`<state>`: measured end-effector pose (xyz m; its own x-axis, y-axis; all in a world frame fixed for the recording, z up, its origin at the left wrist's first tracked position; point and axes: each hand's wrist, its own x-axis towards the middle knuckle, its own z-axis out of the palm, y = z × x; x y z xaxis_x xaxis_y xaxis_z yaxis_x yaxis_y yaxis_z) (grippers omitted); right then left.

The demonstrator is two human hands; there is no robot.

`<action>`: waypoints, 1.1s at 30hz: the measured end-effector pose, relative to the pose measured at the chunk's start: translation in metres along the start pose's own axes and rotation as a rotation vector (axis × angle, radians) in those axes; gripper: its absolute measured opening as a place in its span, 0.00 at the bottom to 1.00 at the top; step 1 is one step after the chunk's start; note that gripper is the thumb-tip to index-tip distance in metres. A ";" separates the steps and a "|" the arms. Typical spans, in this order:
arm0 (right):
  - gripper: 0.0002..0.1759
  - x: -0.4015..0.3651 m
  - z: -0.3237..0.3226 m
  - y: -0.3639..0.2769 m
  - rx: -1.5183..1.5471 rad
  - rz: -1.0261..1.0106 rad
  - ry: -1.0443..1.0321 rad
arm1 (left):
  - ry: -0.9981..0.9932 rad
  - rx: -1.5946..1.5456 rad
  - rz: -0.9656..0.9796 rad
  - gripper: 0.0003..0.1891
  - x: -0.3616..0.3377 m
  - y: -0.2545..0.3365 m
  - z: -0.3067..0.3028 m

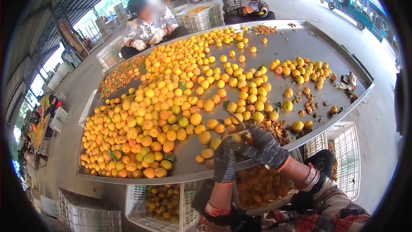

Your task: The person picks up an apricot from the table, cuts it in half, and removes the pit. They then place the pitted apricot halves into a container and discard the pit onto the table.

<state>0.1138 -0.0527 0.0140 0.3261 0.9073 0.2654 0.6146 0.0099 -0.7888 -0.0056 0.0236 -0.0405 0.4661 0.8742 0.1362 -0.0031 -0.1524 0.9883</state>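
Note:
My right hand (264,147), in a dark grey knit glove, is closed at the table's near edge around a thin curved tool (235,116), perhaps a blade; its exact kind does not show. Close beside it, my left hand (225,160), gloved alike, has its fingers closed at a yellow-orange apricot (236,137). The fingers partly hide both the fruit and the tool's lower end. Loose apricots (205,137) lie just beyond my left hand. A heap of brown pits or scraps (274,129) lies beyond my right hand.
A large heap of apricots (150,116) covers the left of the metal table (296,43). Below its near edge stand white crates (184,206) holding fruit. Two people sit across the table; one wears white gloves (139,44). A crumpled wrapper (346,82) lies at right.

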 end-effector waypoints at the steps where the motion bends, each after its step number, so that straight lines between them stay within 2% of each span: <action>1: 0.22 0.000 0.001 0.007 -0.004 0.002 0.004 | -0.005 -0.003 0.001 0.16 0.000 0.005 0.002; 3: 0.24 -0.003 0.003 0.021 0.091 0.144 -0.053 | 0.030 -0.042 -0.173 0.14 -0.001 0.015 0.002; 4: 0.22 -0.006 0.011 0.055 0.137 0.028 0.012 | 0.027 -0.042 -0.173 0.14 0.000 0.006 0.001; 5: 0.22 -0.006 0.000 0.034 0.135 0.033 0.018 | 0.040 0.210 0.096 0.14 0.000 -0.011 0.000; 6: 0.22 -0.009 -0.016 0.006 0.454 0.253 0.002 | 0.051 0.457 0.370 0.14 -0.001 -0.022 -0.001; 7: 0.21 -0.009 -0.027 -0.015 0.775 0.469 -0.013 | 0.040 0.453 0.375 0.14 -0.003 -0.022 -0.002; 9: 0.20 -0.012 -0.032 -0.015 0.864 0.512 0.045 | -0.025 0.533 0.316 0.12 -0.006 -0.016 -0.005; 10: 0.18 -0.014 -0.035 -0.008 0.899 0.553 0.050 | -0.125 0.323 0.291 0.11 -0.007 -0.012 -0.007; 11: 0.17 -0.016 -0.038 -0.002 0.933 0.594 0.053 | -0.133 0.318 0.294 0.11 -0.009 0.002 -0.008; 13: 0.14 -0.021 -0.041 0.001 0.948 0.553 0.062 | -0.633 0.023 -0.054 0.12 -0.012 0.032 -0.009; 14: 0.13 -0.022 -0.043 -0.003 0.921 0.568 0.109 | -0.662 -0.380 -0.149 0.16 -0.020 0.025 0.002; 15: 0.13 -0.023 -0.044 -0.005 0.892 0.585 0.154 | -0.666 -0.380 -0.148 0.16 -0.020 0.024 0.002; 16: 0.13 -0.025 -0.044 -0.003 0.892 0.585 0.156 | -0.676 0.225 0.172 0.19 -0.021 0.025 0.002; 17: 0.13 -0.027 -0.043 0.002 0.916 0.569 0.127 | -0.630 0.832 0.489 0.22 -0.021 0.026 0.001; 18: 0.13 -0.030 -0.043 0.005 0.939 0.552 0.098 | -0.629 0.833 0.489 0.22 -0.020 0.030 0.004; 20: 0.14 -0.034 -0.038 0.007 0.995 0.572 0.054 | -0.413 -0.399 0.026 0.26 -0.017 0.042 0.012; 21: 0.14 -0.035 -0.035 0.008 1.048 0.587 0.012 | -0.407 -0.395 0.027 0.26 -0.017 0.040 0.013; 23: 0.16 -0.029 -0.025 -0.002 1.171 0.642 0.013 | -0.322 -0.221 0.218 0.28 -0.014 0.031 0.017; 25: 0.17 -0.026 -0.007 -0.003 1.295 0.701 0.012 | -0.252 -0.232 0.214 0.27 -0.010 0.024 0.021; 27: 0.20 -0.026 0.016 0.010 1.341 0.613 0.103 | -0.187 -0.243 0.215 0.25 -0.007 0.030 0.021; 28: 0.23 -0.030 0.008 0.012 1.158 0.580 -0.059 | -0.109 -0.416 0.059 0.23 -0.006 0.040 0.019; 29: 0.23 -0.031 0.001 0.003 1.161 0.580 -0.064 | -0.029 -0.586 -0.100 0.22 -0.007 0.045 0.017; 30: 0.24 -0.032 -0.007 -0.008 1.134 0.578 -0.111 | -0.023 -0.583 -0.102 0.22 -0.004 0.037 0.015; 33: 0.21 -0.033 -0.011 -0.005 1.200 0.548 -0.151 | 0.084 -0.439 0.096 0.20 0.010 -0.002 0.010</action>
<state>0.1077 -0.0871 0.0153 0.1966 0.9497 -0.2439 -0.6066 -0.0776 -0.7912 0.0076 0.0279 -0.0421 0.3718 0.9028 0.2162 -0.4262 -0.0409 0.9037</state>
